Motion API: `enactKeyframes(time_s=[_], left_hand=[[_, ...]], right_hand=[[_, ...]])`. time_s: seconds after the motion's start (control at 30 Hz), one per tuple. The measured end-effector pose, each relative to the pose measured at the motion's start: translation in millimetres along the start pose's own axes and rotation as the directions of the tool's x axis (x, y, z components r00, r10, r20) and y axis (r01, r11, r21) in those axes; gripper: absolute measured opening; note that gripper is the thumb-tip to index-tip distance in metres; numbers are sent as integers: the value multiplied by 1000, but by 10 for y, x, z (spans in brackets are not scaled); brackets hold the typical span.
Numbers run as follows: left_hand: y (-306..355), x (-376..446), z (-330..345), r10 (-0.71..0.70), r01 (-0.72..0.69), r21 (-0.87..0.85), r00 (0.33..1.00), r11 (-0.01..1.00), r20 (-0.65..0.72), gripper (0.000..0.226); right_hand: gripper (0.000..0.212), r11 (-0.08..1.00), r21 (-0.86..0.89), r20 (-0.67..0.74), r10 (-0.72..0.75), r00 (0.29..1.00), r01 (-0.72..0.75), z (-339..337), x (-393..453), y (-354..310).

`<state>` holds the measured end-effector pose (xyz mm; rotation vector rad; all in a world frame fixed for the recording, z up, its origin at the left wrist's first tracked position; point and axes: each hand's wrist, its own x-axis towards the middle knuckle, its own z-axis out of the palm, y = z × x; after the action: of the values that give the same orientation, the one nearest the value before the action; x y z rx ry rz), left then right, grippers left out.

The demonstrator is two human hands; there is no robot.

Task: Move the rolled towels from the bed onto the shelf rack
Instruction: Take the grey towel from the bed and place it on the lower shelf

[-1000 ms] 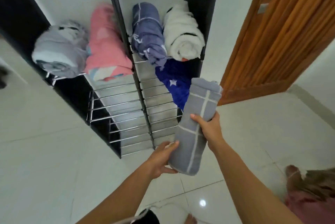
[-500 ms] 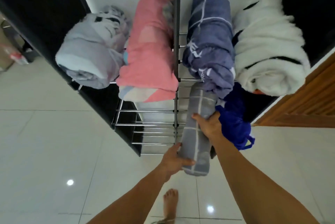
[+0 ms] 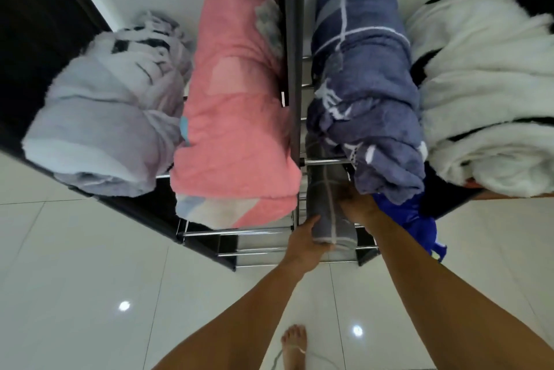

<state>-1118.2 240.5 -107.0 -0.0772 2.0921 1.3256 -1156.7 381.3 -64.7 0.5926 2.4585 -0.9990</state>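
Observation:
I hold a rolled grey towel with white lines (image 3: 326,204) in both hands, its far end pushed under the top tier of the metal shelf rack (image 3: 263,231). My left hand (image 3: 305,240) cups its near end. My right hand (image 3: 358,204) grips its right side, partly hidden under the overhanging towel above. On the top tier lie a pale lilac roll (image 3: 111,126), a pink roll (image 3: 239,117), a slate-blue checked roll (image 3: 365,99) and a white fluffy roll (image 3: 491,93). A bright blue towel (image 3: 413,219) sits on the lower tier, to the right of my right hand.
A dark vertical post (image 3: 290,39) splits the rack into left and right halves. Dark side panels (image 3: 39,24) flank the rack. Below is glossy white tiled floor (image 3: 90,279), with my bare foot (image 3: 295,342) on it. A white wall stands behind the rack.
I have come closer to the rack. The grey towel has gone from in front of the rack to under the top tier, with both hands still on it.

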Motion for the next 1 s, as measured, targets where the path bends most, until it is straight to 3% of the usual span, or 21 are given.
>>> enactKeyframes(time_s=[0.2,0.33,0.43,0.5,0.63,0.73,0.8,1.0], left_hand=[[-141,-15,-20,56,-58,168,998,984,13,78],[-195,-128,-1,17,-11,271,1000,963,-20,58],[-308,-205,74,-186,140,341,977,929,106,64],[-354,-278,208,-262,157,426,944,891,200,61],[-363,-585,706,-246,-21,588,896,808,369,46],[-344,-949,1252,-248,-176,630,814,756,525,18],[-254,-1325,1661,-276,-215,602,738,769,616,17],[-361,-3000,2916,-266,-428,490,483,759,834,14]], right_hand=[[37,997,-71,-103,14,995,-21,184,-177,304],[41,979,183,-117,108,987,-85,336,-579,623],[44,944,271,-104,225,969,-190,400,-1072,910],[46,884,340,-46,355,934,-320,462,-1410,1136],[45,770,477,-65,512,857,-424,628,-2204,1701],[42,654,594,-110,643,758,-469,770,-2995,2125],[41,569,676,-161,733,661,-467,913,-3641,2382],[41,250,914,-162,947,278,-319,1764,-5716,2921]])
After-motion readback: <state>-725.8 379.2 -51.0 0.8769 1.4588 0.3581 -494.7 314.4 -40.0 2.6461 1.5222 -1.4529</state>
